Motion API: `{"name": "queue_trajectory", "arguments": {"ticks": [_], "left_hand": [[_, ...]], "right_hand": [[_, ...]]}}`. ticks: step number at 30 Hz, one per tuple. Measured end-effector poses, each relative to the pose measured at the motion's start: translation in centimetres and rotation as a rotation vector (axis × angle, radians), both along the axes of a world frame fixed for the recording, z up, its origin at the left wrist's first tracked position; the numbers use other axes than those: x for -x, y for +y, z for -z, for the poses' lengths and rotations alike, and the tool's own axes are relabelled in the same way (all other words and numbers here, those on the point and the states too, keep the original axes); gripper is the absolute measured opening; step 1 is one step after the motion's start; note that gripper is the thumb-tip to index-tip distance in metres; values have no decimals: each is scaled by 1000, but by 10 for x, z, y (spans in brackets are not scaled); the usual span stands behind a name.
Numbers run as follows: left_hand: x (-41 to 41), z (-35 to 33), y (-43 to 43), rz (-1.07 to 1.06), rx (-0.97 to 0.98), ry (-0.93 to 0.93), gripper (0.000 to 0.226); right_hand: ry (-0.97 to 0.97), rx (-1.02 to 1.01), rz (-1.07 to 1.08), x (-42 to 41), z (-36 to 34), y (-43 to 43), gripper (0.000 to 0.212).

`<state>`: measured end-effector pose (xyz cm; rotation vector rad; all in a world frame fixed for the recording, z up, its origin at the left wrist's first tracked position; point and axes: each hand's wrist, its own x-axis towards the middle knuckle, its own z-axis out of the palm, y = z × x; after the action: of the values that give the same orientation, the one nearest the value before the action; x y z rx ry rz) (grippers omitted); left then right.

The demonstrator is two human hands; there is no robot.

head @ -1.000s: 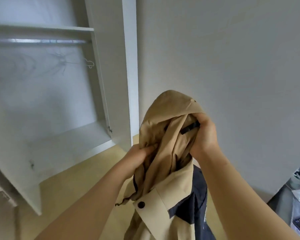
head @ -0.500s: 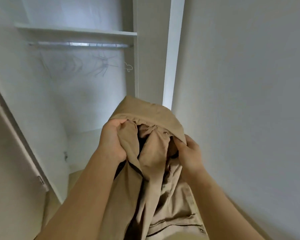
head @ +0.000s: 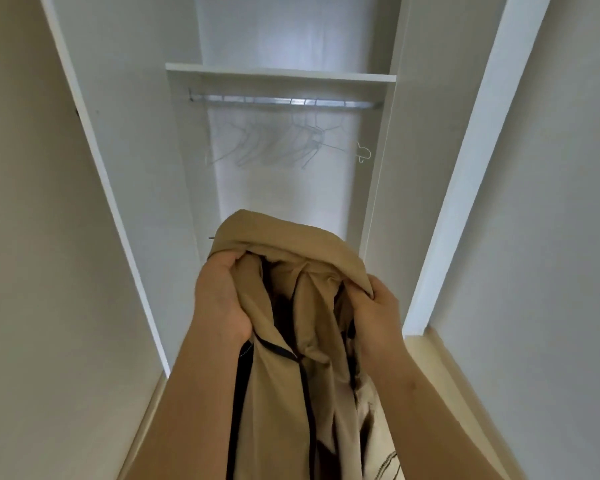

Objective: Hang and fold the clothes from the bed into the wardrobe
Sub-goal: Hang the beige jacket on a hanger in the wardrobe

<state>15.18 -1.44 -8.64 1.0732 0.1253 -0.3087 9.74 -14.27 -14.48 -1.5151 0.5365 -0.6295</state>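
Tan fabric jacket w/ black zip trim (head: pixel 284 341), bunched, gripped by left hand (head: pixel 222 299) & right hand (head: pixel 374 313), before open white wardrobe (head: pixel 281 72).

Both arms bare, raised out front. L forearm comes in from abt 7 o'clock of the view and runs up toward 12, wrist roughly straight. L hand (head: pixel 222 299) has its fingers curled over at its 12 o'clock end, gripping a bunch of the jacket (head: pixel 288 237); fingertips are buried in the cloth. R forearm enters from 5 o'clock and angles toward 11. R hand (head: pixel 378 311) sits at 3 o'clock of the L, slightly lower, fingers curled into the fabric on its 9 o'clock side. Hands are near each other, not touching, w/ cloth between.
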Motion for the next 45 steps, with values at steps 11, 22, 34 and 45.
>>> {"name": "queue_trajectory", "arguments": {"ticks": [11,22,34,45], "left_hand": [[-121,18,23,-296,159,82,36],[-325,0,31,-295,177,91,18],[-482,2,12,-408,242,54,20],[-627,-4,-41,-580,302,78,15]], "right_hand": [[17,49,-200,-162,8,6,17],[72,7,-233,-368,-1,18,15],[179,61,-560,-535,9,1,20],[147,66,-711,-729,-12,-54,21]]}}
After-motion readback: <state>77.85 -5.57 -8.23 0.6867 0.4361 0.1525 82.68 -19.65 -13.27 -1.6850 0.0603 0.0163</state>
